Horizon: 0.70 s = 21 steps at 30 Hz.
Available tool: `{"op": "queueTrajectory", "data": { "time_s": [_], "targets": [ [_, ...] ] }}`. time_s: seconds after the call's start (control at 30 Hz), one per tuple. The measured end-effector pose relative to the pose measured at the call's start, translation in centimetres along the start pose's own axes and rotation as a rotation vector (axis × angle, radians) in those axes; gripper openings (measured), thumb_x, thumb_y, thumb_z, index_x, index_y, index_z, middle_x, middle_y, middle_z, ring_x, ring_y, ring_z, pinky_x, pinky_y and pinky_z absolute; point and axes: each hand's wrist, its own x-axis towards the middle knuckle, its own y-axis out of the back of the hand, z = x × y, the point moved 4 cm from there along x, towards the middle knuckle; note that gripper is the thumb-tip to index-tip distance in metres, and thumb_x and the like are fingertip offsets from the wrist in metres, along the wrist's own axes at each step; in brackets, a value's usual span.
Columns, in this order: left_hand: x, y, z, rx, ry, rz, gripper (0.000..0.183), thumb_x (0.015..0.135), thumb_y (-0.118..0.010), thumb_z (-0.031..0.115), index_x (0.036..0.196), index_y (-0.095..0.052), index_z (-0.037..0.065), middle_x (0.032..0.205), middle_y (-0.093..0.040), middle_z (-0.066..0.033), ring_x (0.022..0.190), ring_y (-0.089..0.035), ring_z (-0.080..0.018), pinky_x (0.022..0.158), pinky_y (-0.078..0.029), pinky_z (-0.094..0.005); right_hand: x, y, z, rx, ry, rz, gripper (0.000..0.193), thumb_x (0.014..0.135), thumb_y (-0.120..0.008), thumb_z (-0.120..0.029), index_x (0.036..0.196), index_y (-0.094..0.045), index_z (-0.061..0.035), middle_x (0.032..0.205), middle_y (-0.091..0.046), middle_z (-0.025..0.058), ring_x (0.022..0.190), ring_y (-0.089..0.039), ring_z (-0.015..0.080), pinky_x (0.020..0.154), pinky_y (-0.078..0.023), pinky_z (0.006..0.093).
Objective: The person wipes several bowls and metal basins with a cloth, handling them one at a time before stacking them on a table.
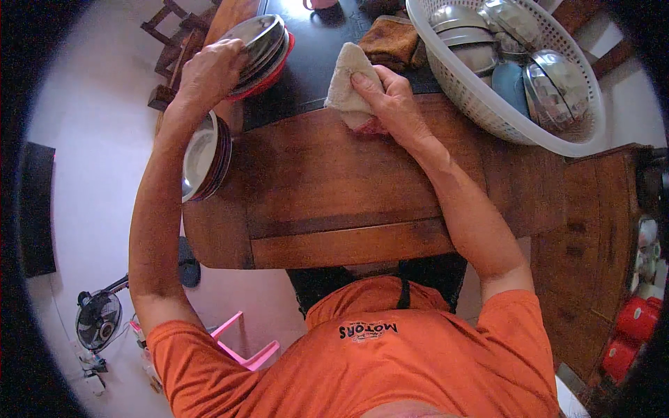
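My left hand (212, 73) is at the far left of the table, its fingers closed at the rim of the top metal bowl (254, 35). That shiny bowl sits on a stack of dishes, with a red one (268, 85) at the bottom. In my right hand (394, 101), a folded whitish cloth (347, 83) is pinched between thumb and fingers, over the table's middle. Nearer me, partly behind my left forearm, stands a second stack with a pale-lined bowl (200, 155) on top.
A white perforated plastic basket (481, 115) holds several metal bowls (557, 83) at the right. A brown cloth (390, 40) lies beside it on the dark mat (306, 70). The wooden table's (341, 188) near edge runs in front of me. A fan (99, 320) stands at lower left.
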Motion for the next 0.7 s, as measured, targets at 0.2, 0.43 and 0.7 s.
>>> {"op": "queueTrajectory", "data": {
  "time_s": [0.2, 0.43, 0.7],
  "targets": [
    [-2.4, 7.9, 5.6, -0.293, -0.148, 0.3, 0.017, 0.091, -0.055, 0.018, 0.095, -0.058, 0.002, 0.091, -0.063, -0.0172, 0.085, -0.061, -0.0381, 0.071, -0.049, -0.0449, -0.1, 0.5, 0.3, 0.039, 0.001, 0.018, 0.034, 0.092, -0.06, -0.031, 0.102, -0.063, 0.0012, 0.091, -0.068, 0.0081, 0.081, -0.062, 0.0149, 0.073, -0.051, 0.0321],
    [-8.6, 9.7, 12.7, -0.78, -0.136, 0.3, 0.008, 0.088, -0.06, 0.007, 0.09, -0.059, 0.0, 0.072, -0.056, -0.0101, 0.064, -0.057, -0.0184, 0.058, -0.043, -0.0298, 0.3, 1.0, 0.6, 0.326, -0.066, 0.09, 0.035, 0.091, -0.059, -0.03, 0.105, -0.063, 0.0016, 0.09, -0.066, 0.0056, 0.079, -0.06, 0.0132, 0.071, -0.05, 0.0288],
    [-10.0, 5.0, 13.4, -1.264, 0.242, 0.226, 0.013, 0.095, -0.055, 0.011, 0.097, -0.06, -0.001, 0.077, -0.064, -0.0028, 0.071, -0.055, -0.0068, 0.065, -0.046, -0.0234, -0.2, 1.5, -0.7, 0.571, -0.105, 0.052, 0.031, 0.09, -0.054, -0.024, 0.107, -0.062, 0.0008, 0.094, -0.066, 0.0069, 0.081, -0.061, 0.0142, 0.072, -0.05, 0.0276]
  ]
}}
